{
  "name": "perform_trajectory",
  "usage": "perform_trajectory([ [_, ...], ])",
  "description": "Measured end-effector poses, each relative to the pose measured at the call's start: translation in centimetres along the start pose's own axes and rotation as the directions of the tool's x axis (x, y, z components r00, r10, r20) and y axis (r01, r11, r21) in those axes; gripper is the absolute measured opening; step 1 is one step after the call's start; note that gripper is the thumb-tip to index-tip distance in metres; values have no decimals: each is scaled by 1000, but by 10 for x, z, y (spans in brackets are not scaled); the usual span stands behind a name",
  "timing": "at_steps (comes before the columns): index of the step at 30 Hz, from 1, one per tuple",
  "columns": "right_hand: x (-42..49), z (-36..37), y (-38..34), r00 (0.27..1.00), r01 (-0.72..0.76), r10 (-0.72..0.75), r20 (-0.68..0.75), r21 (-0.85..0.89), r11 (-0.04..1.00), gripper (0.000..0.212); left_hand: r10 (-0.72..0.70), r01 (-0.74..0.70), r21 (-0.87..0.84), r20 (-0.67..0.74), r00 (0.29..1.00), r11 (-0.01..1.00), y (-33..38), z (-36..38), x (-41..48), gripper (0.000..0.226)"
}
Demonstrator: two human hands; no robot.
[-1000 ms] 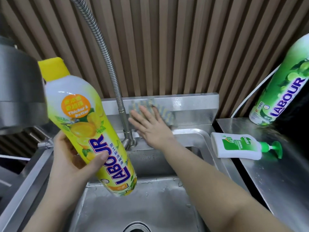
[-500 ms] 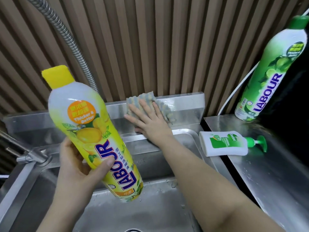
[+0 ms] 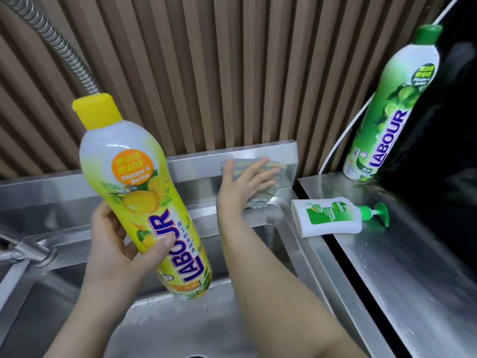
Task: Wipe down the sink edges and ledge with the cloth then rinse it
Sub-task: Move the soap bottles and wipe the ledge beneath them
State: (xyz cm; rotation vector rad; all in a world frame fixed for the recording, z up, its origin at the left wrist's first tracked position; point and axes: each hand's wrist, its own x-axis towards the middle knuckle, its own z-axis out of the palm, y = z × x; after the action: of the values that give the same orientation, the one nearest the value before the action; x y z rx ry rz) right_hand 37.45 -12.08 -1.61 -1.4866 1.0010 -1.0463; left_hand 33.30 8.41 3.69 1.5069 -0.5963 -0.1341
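A grey and yellow striped cloth lies flat against the steel back ledge of the sink, near its right corner. My right hand presses on it with straight, spread fingers. My left hand grips a yellow dish soap bottle and holds it tilted in the air above the sink basin. Much of the cloth is covered by my right hand.
A white and green hand soap pump bottle lies on its side on the sink's right rim. A green dish soap bottle stands on the steel counter at the right. The tap base and its metal hose are at the left.
My right hand has slid the cloth to the right along the back ledge, from beside the tap toward the right corner. My left hand keeps the yellow bottle raised.
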Motion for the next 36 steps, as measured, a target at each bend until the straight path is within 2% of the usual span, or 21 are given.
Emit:
perform_trajectory([
  [5, 41, -28, -9, 978, -132, 142, -155, 77, 988, 77, -6, 6, 25, 13, 1000, 1000, -1, 1, -1, 69],
  [8, 22, -23, -12, 992, -104, 109, -65, 78, 991, 63, 10, -10, 37, 11, 1000, 999, -3, 16, 1, 74],
  [10, 9, -32, -3, 1000, -26, 25, 15, 137, 990, 57, 23, -24, 47, 8, 1000, 999, -1, 31, 7, 71],
  [13, 7, -65, 3, 992, -57, 21, 124, 298, 953, 52, 43, -43, 77, 13, 999, 996, 0, 48, 25, 71],
  [15, 5, -87, 1, 978, 7, -74, 194, 327, 945, 52, 39, -39, 76, -3, 999, 996, -2, 56, 36, 73],
  [16, 1, -96, 0, 953, 116, -178, 245, 249, 962, 53, 50, -49, 84, -20, 999, 995, -3, 59, 41, 73],
  [18, -6, -104, 10, 842, 378, -353, 408, 21, 926, 55, 103, -96, 119, -52, 993, 988, -3, 65, 50, 71],
  [19, -10, -105, 19, 798, 448, -351, 490, -93, 889, 55, 123, -113, 132, -65, 990, 985, -1, 67, 53, 73],
  [21, -18, -105, 37, 761, 497, -252, 598, -286, 819, 51, 142, -128, 152, -85, 986, 980, 0, 69, 60, 79],
  [23, -28, -103, 45, 726, 591, -192, 661, -456, 665, 46, 155, -137, 169, -99, 983, 976, 0, 68, 65, 83],
  [26, -45, -89, 45, 618, 724, -200, 761, -452, 521, 48, 173, -142, 235, -116, 978, 962, 2, 63, 71, 87],
  [29, -64, -70, 46, 499, 810, -223, 838, -359, 463, 47, 238, -193, 322, -109, 965, 927, 13, 59, 74, 86],
  [31, -66, -69, 48, 455, 844, -237, 858, -330, 423, 50, 283, -227, 367, -106, 953, 902, 24, 59, 77, 84],
  [32, -61, -73, 50, 466, 843, -233, 853, -349, 410, 52, 298, -238, 388, -101, 949, 891, 29, 58, 78, 84],
  [33, -54, -79, 53, 514, 819, -219, 830, -398, 413, 54, 310, -248, 398, -98, 946, 883, 34, 57, 78, 84],
  [35, -39, -92, 62, 670, 714, -194, 717, -549, 435, 64, 334, -269, 409, -97, 938, 872, 42, 52, 77, 84],
  [36, -38, -95, 64, 718, 672, -177, 673, -605, 426, 72, 341, -272, 416, -100, 935, 868, 45, 50, 77, 84],
])
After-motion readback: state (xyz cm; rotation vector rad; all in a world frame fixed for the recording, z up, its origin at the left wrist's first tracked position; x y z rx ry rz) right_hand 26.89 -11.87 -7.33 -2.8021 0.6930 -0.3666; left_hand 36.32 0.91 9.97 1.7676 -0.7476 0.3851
